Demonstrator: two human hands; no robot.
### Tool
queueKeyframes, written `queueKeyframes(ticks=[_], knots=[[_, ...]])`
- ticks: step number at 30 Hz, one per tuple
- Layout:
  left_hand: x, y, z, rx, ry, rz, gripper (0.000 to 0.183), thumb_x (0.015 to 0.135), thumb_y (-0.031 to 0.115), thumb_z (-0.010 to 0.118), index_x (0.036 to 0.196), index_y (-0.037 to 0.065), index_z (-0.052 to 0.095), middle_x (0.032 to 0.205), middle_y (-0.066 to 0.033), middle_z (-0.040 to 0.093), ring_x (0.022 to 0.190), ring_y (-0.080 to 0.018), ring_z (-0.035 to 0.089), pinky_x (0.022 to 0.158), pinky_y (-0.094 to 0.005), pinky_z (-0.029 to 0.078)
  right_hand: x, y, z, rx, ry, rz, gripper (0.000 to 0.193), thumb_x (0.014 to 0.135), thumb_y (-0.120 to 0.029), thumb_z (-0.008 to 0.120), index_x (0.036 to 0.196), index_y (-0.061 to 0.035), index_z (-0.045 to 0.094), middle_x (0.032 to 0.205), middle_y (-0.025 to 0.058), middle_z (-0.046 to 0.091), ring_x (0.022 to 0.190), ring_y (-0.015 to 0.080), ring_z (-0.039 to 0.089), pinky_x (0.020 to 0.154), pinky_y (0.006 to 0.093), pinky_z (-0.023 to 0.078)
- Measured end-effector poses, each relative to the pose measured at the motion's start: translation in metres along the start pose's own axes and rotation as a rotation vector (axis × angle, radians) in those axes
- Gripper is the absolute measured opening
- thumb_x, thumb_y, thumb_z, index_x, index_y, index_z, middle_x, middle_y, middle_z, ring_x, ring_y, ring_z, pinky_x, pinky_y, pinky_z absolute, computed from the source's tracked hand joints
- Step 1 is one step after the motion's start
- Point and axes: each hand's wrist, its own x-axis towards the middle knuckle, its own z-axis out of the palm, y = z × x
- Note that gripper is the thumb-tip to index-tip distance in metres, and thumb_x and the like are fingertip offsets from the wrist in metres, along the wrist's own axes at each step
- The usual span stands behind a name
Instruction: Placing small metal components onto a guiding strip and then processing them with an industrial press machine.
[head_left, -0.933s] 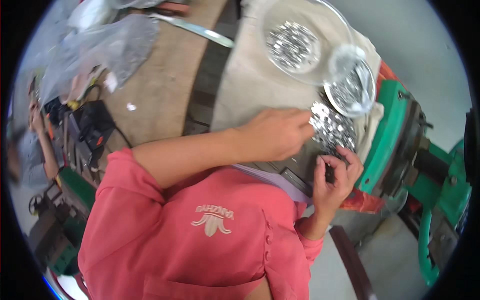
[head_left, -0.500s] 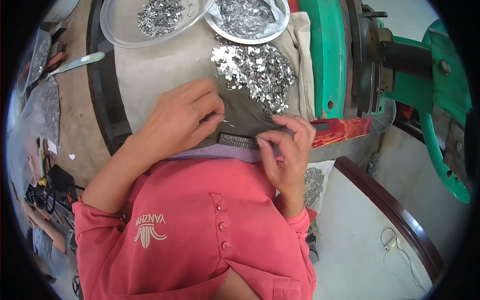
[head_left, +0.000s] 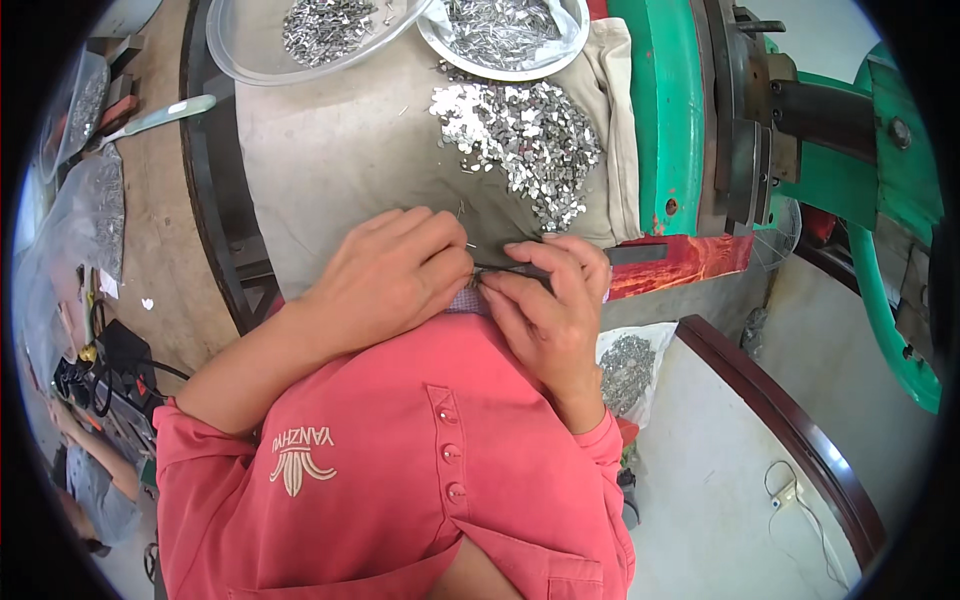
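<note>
apparently at a fingertip-handling step on a dark, narrow, metal-looking strip [head_left: 514, 268], between both hands and pinched in the nearly closed fingers of the bare right hand [head_left: 555, 310]. curled in at the strip's end with the bare left hand [head_left: 405, 270]; cannot tell whether gripping anything. calls for a steady right-hand hold and a precise left pinch, with shiny silver metal flakes [head_left: 530, 150] heaped beyond the right hand.

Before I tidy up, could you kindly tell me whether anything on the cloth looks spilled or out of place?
A thin sliver lies alone on the cloth, between the clear tub and the loose silvery heap, so it looks astray. The heap itself sits outside any container, perhaps deliberately.
</note>
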Motion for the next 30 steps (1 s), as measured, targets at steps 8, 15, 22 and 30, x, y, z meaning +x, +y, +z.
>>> queueKeyframes(ticks=[8,15,22,30], knots=[[0.001,0.001,-0.003,0.074,-0.059,0.030,0.017,0.078,0.013,0.074,0.089,0.008,0.062,0.094,-0.0042,0.059,0.084,-0.0255,0.059,0.073,-0.0373,0.050,0.056,0.022,0.007,-0.105,0.116,-0.097,0.023,0.071,-0.006,0.079,0.092,-0.0140,0.074,0.106,0.0027,0.063,0.104,0.0285,0.056,0.089,0.0413,0.043],[-0.010,-0.011,-0.006,-0.083,0.005,0.022,0.018,0.081,0.016,0.073,0.093,0.007,0.062,0.096,-0.0070,0.059,0.087,-0.0274,0.060,0.074,-0.0390,0.051,0.091,0.022,0.018,-0.203,0.009,-0.243,0.016,0.072,-0.005,0.075,0.086,-0.0107,0.069,0.109,0.0061,0.063,0.108,0.0318,0.057,0.092,0.0454,0.043],[-0.010,-0.019,-0.010,-0.106,0.005,0.015,0.020,0.085,0.019,0.072,0.096,0.007,0.059,0.098,-0.0075,0.055,0.089,-0.0275,0.058,0.075,-0.0404,0.050,0.088,0.010,0.013,-0.188,-0.118,-0.191,0.015,0.077,-0.003,0.075,0.090,-0.0065,0.067,0.118,0.0075,0.063,0.115,0.0346,0.053,0.098,0.0453,0.039],[-0.004,-0.018,-0.038,0.055,0.232,-0.074,0.016,0.085,0.015,0.071,0.091,0.007,0.059,0.092,-0.0065,0.056,0.081,-0.0281,0.060,0.069,-0.0387,0.050,0.093,0.009,0.005,-0.185,-0.202,-0.198,0.019,0.072,-0.003,0.078,0.089,-0.0088,0.073,0.120,0.0061,0.063,0.120,0.0354,0.051,0.102,0.0475,0.037]])
